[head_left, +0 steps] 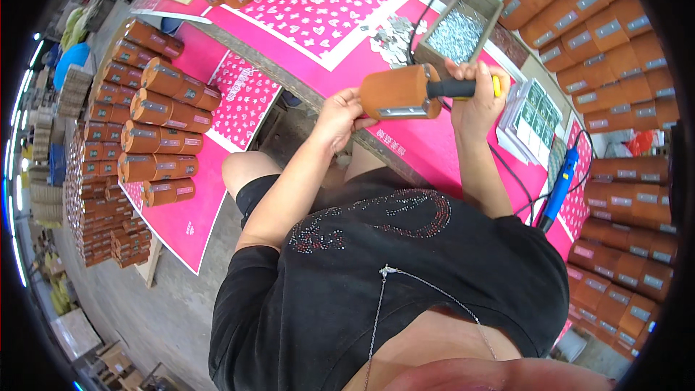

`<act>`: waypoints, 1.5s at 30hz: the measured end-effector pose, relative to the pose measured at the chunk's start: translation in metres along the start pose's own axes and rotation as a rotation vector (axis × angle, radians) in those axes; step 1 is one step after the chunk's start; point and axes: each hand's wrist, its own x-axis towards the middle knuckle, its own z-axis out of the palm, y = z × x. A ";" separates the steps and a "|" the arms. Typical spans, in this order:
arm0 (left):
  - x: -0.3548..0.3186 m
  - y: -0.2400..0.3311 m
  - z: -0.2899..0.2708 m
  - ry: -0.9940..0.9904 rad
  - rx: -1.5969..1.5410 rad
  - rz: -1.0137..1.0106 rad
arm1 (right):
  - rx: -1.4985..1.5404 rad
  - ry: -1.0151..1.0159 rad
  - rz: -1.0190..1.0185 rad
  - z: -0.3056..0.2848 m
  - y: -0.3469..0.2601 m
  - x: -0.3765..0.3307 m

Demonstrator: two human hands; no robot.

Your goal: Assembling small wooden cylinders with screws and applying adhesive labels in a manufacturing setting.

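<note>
One brown cylinder (397,94) at 12 o'clock from black tee (405,275), nr bench (427,141) edge: L hand (338,117) grips its 9 o'clock end, R hand (479,100) wraps black-and-yellow tool (455,89) at 3 o'clock. I'd keep tool sq. to end, cylinder steady.

brown cylinder (394,93): smooth, woodlike | black handle (455,88): matt | small pieces (455,35): shiny metal | shirt (427,282): cloth

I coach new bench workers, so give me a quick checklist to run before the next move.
1. Brown block held: ok, left hand at its left end.
2. Right hand free: not ok, it grips the black-and-yellow tool.
3. Tool touching block: cannot tell; they meet in this view.
4. Tray stocked: ok, small metal parts inside.
5. Blue tool apart from both hands: ok.
</note>
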 end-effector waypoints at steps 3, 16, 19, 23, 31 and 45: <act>-0.001 -0.003 -0.009 -0.016 -0.046 0.010 | -0.002 0.039 0.034 -0.007 0.001 0.002; -0.004 -0.016 -0.006 0.024 0.197 0.198 | 0.032 0.192 0.198 -0.015 0.000 0.003; -0.003 -0.021 -0.008 0.134 0.372 0.388 | -0.021 0.145 0.151 -0.020 -0.007 0.011; -0.020 -0.001 -0.012 0.216 0.726 0.539 | -0.063 0.145 0.012 -0.015 -0.020 0.026; -0.028 0.017 -0.030 0.465 1.362 0.918 | -0.147 0.076 -0.120 -0.007 -0.014 0.022; 0.001 0.040 0.033 -0.045 1.777 0.811 | -0.325 -0.115 -0.182 0.003 -0.040 0.023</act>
